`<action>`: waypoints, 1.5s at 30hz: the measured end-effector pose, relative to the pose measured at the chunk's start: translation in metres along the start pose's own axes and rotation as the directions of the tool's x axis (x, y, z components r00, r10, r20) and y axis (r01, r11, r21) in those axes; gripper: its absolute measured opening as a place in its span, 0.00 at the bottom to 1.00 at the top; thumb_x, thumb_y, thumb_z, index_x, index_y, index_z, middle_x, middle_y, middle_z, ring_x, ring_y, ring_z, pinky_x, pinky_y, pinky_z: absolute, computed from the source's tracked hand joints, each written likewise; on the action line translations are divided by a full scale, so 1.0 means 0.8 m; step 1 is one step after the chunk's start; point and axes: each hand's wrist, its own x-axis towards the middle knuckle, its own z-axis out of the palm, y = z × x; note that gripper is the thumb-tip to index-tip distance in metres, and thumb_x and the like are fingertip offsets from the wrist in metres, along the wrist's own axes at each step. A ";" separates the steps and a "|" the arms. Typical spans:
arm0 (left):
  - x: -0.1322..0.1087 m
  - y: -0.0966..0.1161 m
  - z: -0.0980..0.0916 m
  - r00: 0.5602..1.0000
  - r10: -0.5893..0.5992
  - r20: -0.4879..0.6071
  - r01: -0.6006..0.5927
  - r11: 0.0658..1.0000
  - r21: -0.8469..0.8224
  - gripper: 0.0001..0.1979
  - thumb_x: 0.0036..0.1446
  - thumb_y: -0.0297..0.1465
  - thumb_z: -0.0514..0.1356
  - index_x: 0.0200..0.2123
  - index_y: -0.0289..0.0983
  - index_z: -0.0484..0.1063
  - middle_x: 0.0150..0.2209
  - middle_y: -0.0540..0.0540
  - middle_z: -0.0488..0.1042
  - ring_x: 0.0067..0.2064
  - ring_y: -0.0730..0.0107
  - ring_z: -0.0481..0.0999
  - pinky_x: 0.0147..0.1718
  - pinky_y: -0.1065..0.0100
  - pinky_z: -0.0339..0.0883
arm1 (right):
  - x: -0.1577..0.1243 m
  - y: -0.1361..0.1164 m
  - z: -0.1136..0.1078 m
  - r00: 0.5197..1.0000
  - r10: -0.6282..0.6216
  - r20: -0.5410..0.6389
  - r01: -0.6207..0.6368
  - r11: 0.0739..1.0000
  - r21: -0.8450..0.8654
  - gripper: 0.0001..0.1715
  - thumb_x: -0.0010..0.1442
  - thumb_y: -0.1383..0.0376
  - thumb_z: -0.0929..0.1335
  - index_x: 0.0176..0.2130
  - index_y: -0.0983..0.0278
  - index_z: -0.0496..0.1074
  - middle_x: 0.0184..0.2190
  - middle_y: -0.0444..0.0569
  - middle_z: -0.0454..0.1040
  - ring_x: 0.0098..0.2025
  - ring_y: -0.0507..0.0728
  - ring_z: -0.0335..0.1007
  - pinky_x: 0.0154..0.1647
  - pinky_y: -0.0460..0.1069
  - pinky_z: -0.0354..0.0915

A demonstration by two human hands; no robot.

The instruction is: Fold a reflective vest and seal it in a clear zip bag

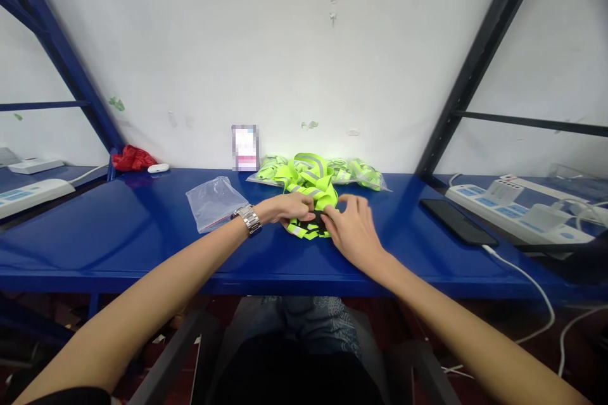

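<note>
Working just below mid-frame, the left hand (289,207), fingers clamped, is pinching the black part (314,221) of a neon-yellow strap bundle (311,192); the right hand (357,228) is touching it with the thumb, its finger grip not showing clearly. On the blue table (142,228), 1 flat clear bag (213,201) is lying left of center. Behind the bundle, bagged yellow strips (368,174) are resting before the white wall (285,44).

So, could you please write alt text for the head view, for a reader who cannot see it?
A person's left hand and right hand handle silver-striped yellow-green straps on a blue table. Behind them lie plastic bags of similar material; a flat bag lies to the left, a phone to the right.
</note>
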 end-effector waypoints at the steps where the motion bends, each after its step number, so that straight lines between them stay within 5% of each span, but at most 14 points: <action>1: -0.002 0.002 -0.001 1.000 -0.004 0.006 0.004 1.000 0.021 0.13 0.50 0.38 0.63 0.38 0.40 0.72 0.34 0.48 0.70 0.27 0.71 0.67 0.21 0.71 0.61 | -0.003 0.000 -0.003 0.999 -0.037 -0.018 0.036 0.998 -0.052 0.15 0.68 0.58 0.61 0.39 0.64 0.71 0.50 0.65 0.68 0.52 0.70 0.61 0.46 0.60 0.60; 4: -0.009 0.007 -0.001 1.000 -0.007 0.021 0.007 1.000 0.016 0.17 0.53 0.38 0.60 0.45 0.38 0.72 0.41 0.45 0.73 0.30 0.70 0.72 0.24 0.71 0.67 | -0.003 0.006 -0.010 0.965 -0.227 0.129 0.224 0.974 0.038 0.19 0.65 0.52 0.64 0.45 0.66 0.69 0.50 0.63 0.68 0.52 0.68 0.64 0.47 0.59 0.63; 8: -0.015 0.008 0.001 0.999 0.035 0.007 -0.035 0.999 0.033 0.18 0.57 0.39 0.57 0.49 0.39 0.72 0.47 0.43 0.75 0.36 0.66 0.76 0.24 0.74 0.68 | 0.005 0.016 -0.008 0.927 -0.297 0.228 0.275 0.953 0.125 0.23 0.66 0.57 0.65 0.55 0.67 0.63 0.46 0.59 0.71 0.47 0.65 0.68 0.45 0.57 0.67; 12: -0.016 0.007 0.007 0.999 0.012 -0.039 -0.006 0.990 0.141 0.19 0.62 0.42 0.52 0.50 0.40 0.70 0.46 0.43 0.76 0.28 0.70 0.77 0.23 0.72 0.67 | 0.012 0.018 0.003 0.886 -0.390 0.252 0.380 0.921 0.087 0.14 0.68 0.63 0.62 0.49 0.69 0.67 0.42 0.59 0.72 0.45 0.64 0.69 0.45 0.56 0.66; 14: -0.018 0.005 0.015 0.991 0.034 -0.126 0.004 0.957 0.290 0.18 0.64 0.43 0.48 0.51 0.42 0.68 0.40 0.45 0.77 0.23 0.69 0.75 0.25 0.68 0.67 | 0.016 0.020 0.006 0.867 -0.422 0.267 0.415 0.906 0.085 0.14 0.69 0.63 0.61 0.46 0.71 0.68 0.39 0.60 0.72 0.42 0.63 0.69 0.43 0.55 0.66; 17: -0.025 -0.001 0.026 0.927 0.203 -0.315 -0.024 0.870 0.492 0.19 0.68 0.41 0.41 0.47 0.43 0.68 0.37 0.44 0.76 0.31 0.61 0.77 0.30 0.64 0.65 | 0.025 0.027 0.006 0.850 -0.440 0.288 0.424 0.898 0.119 0.14 0.69 0.64 0.60 0.42 0.71 0.69 0.37 0.59 0.71 0.39 0.61 0.69 0.41 0.53 0.64; 26: -0.049 -0.036 0.025 0.824 0.480 -0.301 -0.308 0.826 0.472 0.17 0.70 0.42 0.41 0.40 0.38 0.62 0.37 0.43 0.70 0.38 0.61 0.72 0.36 0.64 0.62 | 0.063 0.031 -0.005 0.815 -0.406 0.414 0.310 0.908 0.281 0.14 0.68 0.64 0.60 0.33 0.66 0.67 0.24 0.46 0.66 0.25 0.51 0.55 0.30 0.49 0.49; 30: -0.046 -0.037 0.026 0.815 0.419 -0.400 -0.231 0.869 0.438 0.18 0.69 0.42 0.43 0.33 0.38 0.63 0.30 0.47 0.68 0.32 0.63 0.69 0.32 0.66 0.58 | 0.077 0.024 -0.012 0.807 -0.364 0.464 0.198 0.908 0.369 0.16 0.65 0.65 0.62 0.25 0.63 0.57 0.18 0.39 0.52 0.22 0.49 0.44 0.27 0.49 0.44; 37: -0.050 -0.032 0.039 0.876 0.234 -0.421 -0.098 0.942 0.320 0.17 0.69 0.42 0.44 0.37 0.39 0.66 0.31 0.46 0.74 0.35 0.60 0.75 0.31 0.66 0.59 | 0.089 0.032 0.009 0.684 -0.327 0.652 -0.123 0.829 0.545 0.22 0.65 0.60 0.60 0.22 0.61 0.48 0.18 0.37 0.44 0.20 0.47 0.38 0.21 0.46 0.40; 43: -0.067 -0.028 0.053 0.739 0.369 -0.564 0.068 0.792 0.607 0.19 0.71 0.36 0.39 0.47 0.37 0.67 0.42 0.38 0.71 0.33 0.62 0.73 0.30 0.64 0.63 | 0.098 0.030 0.021 0.597 -0.248 0.763 -0.283 0.825 0.490 0.20 0.63 0.63 0.61 0.22 0.61 0.50 0.17 0.37 0.44 0.18 0.47 0.42 0.17 0.44 0.47; 45: -0.077 -0.023 0.054 0.696 0.495 -0.520 0.036 0.699 0.714 0.18 0.70 0.34 0.40 0.51 0.37 0.67 0.49 0.36 0.70 0.35 0.62 0.73 0.32 0.62 0.65 | 0.101 0.026 0.019 0.576 -0.212 0.790 -0.321 0.830 0.457 0.18 0.61 0.65 0.62 0.22 0.61 0.51 0.17 0.37 0.44 0.17 0.47 0.42 0.15 0.44 0.47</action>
